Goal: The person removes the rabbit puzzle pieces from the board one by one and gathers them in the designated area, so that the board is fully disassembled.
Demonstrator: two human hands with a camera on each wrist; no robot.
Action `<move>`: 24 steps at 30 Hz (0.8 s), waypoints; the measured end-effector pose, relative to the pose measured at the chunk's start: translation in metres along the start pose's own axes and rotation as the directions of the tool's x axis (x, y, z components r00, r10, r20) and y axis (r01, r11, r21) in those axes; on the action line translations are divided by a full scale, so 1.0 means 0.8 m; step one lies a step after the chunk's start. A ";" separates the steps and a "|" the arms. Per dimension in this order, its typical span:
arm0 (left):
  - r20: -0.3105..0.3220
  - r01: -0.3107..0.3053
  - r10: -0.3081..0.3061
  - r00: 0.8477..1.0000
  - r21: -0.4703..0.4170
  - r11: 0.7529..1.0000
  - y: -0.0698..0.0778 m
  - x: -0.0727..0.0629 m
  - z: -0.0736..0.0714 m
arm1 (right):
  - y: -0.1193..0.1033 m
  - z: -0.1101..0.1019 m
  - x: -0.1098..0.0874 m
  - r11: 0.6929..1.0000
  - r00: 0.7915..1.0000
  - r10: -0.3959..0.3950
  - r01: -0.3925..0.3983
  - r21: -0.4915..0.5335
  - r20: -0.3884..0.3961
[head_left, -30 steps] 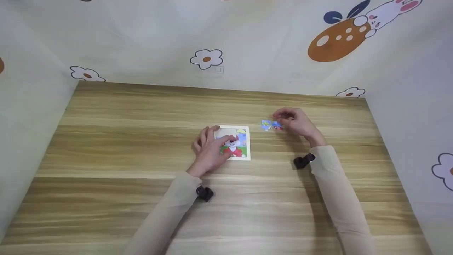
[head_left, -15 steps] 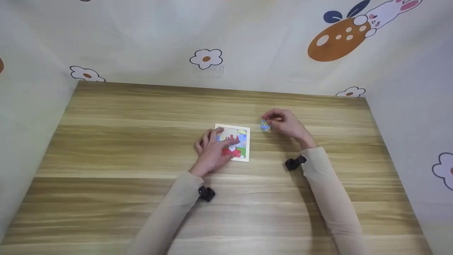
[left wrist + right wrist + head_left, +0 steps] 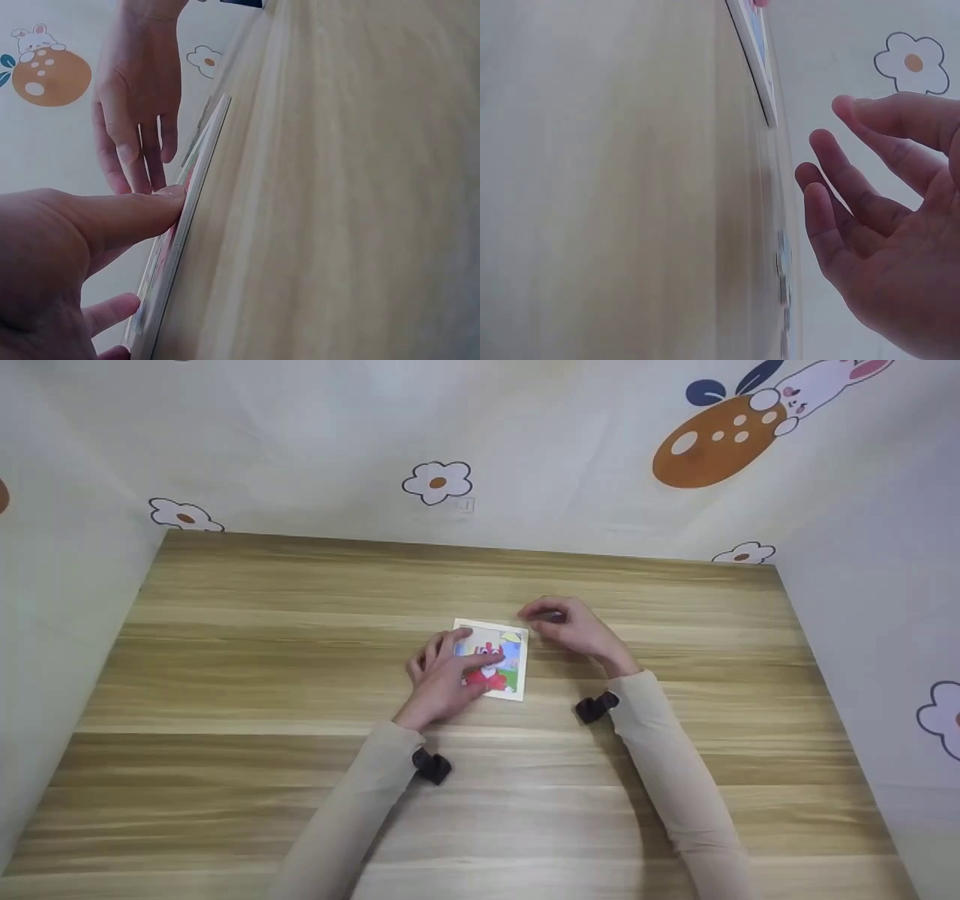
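Observation:
A small square jigsaw puzzle (image 3: 523,667) with a pale frame lies flat mid-table, showing a red cartoon animal on blue and green. My left hand (image 3: 439,682) rests on its left side, fingers spread at the upper left and across the picture, thumb (image 3: 154,214) touching the puzzle. Just off the upper right corner hovers my right hand (image 3: 574,630), fingers loosely bent, with nothing visible between them. Low in the right wrist view, several loose puzzle pieces (image 3: 784,262) appear edge-on on the table; in the head view the right hand covers them.
The wood-grain table (image 3: 262,660) ends at a patterned cloth wall (image 3: 315,465) behind, with pale walls at both sides. A black wrist camera (image 3: 433,766) sits on the left sleeve, another wrist camera (image 3: 597,707) on the right.
My right hand has moved left from the loose pieces to the puzzle's upper right corner, now hiding those pieces in the head view. My left hand stays on the puzzle, which shifted only slightly.

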State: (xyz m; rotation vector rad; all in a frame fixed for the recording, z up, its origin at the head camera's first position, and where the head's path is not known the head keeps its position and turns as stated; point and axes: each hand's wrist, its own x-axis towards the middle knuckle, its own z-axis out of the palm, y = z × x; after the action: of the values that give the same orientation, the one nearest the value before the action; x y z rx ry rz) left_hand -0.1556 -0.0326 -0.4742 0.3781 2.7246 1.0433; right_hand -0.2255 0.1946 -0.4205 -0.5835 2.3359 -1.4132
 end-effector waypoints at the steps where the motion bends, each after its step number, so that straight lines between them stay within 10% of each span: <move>1: -0.002 -0.001 0.001 1.000 0.002 1.000 0.000 0.000 0.000 | 0.004 0.003 0.004 1.000 1.000 -0.009 0.009 -0.005 0.008; 24: -0.016 0.034 -0.034 0.999 0.007 0.999 0.000 0.000 0.003 | 0.026 0.025 0.038 0.985 0.984 -0.011 0.041 -0.168 0.177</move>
State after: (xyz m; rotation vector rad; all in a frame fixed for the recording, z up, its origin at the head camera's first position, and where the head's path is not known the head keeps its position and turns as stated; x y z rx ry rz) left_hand -0.1549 -0.0307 -0.4760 0.3251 2.7396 1.0318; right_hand -0.2449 0.1726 -0.4504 -0.7575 2.3283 -1.1281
